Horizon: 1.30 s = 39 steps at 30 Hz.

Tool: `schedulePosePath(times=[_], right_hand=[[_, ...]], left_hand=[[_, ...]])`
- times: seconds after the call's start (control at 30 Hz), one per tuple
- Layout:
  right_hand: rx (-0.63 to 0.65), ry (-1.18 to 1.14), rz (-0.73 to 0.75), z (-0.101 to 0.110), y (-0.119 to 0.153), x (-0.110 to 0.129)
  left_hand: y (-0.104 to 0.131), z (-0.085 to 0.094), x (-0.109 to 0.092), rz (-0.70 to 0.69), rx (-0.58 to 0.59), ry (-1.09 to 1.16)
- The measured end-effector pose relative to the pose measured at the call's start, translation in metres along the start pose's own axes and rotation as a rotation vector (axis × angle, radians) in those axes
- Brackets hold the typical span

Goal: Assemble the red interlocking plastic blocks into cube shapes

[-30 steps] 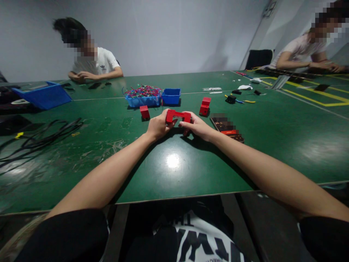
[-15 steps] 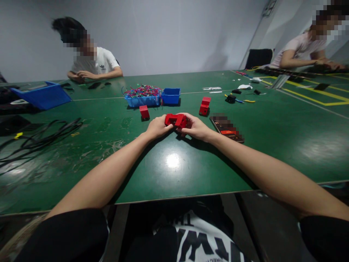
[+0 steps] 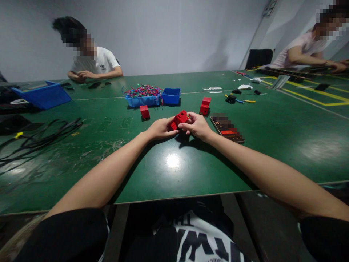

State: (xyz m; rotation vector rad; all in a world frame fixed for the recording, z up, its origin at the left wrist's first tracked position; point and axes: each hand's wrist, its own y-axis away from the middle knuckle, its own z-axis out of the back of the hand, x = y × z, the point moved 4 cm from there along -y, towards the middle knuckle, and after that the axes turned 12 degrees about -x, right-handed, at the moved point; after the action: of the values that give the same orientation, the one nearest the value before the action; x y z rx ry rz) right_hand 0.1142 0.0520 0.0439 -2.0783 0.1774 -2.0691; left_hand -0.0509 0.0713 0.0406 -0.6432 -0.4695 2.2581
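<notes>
Between my hands, just above the green table, is a red plastic block with square openings. My left hand grips its lower left part, and my right hand holds its right side with thumb and fingers. The fingers cover part of it; whether it is one piece or two I cannot tell. Beyond my left hand stands a small red block. A stepped red block stands beyond my right hand, and a phone lies to the right of that hand.
At the back, a blue bin of coloured wires adjoins a smaller blue bin. Black cables and a tilted blue tray are on the left. Pliers lie right. Two people sit across the table.
The red block has been turned in my hands, so a face with square openings now points up. My left hand has shifted slightly right. The person at right has moved their hands.
</notes>
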Motion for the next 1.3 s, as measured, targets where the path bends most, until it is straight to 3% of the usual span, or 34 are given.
schedulePosePath(times=[0.2,0.4,0.67,0.97,1.17,1.3], right_hand=[[0.009,0.080,0.028,0.002,-0.001,-0.001],[0.172,0.075,0.094,-0.009,0.004,-0.002],[0.136,0.149,0.131,-0.006,0.004,-0.001],[0.089,0.164,0.133,-0.003,0.002,-0.005],[0.111,0.051,0.150,-0.003,0.003,0.004],[0.120,0.043,0.148,-0.003,0.003,0.005]], left_hand=[[0.000,0.000,-0.002,-0.052,0.046,-0.019],[0.000,0.000,-0.001,-0.073,0.040,-0.036],[0.000,-0.004,0.002,-0.030,0.027,-0.057],[-0.002,-0.007,0.007,0.053,-0.018,0.200],[-0.006,-0.001,0.021,0.215,-0.192,0.371],[-0.007,-0.001,0.023,0.295,-0.218,0.624]])
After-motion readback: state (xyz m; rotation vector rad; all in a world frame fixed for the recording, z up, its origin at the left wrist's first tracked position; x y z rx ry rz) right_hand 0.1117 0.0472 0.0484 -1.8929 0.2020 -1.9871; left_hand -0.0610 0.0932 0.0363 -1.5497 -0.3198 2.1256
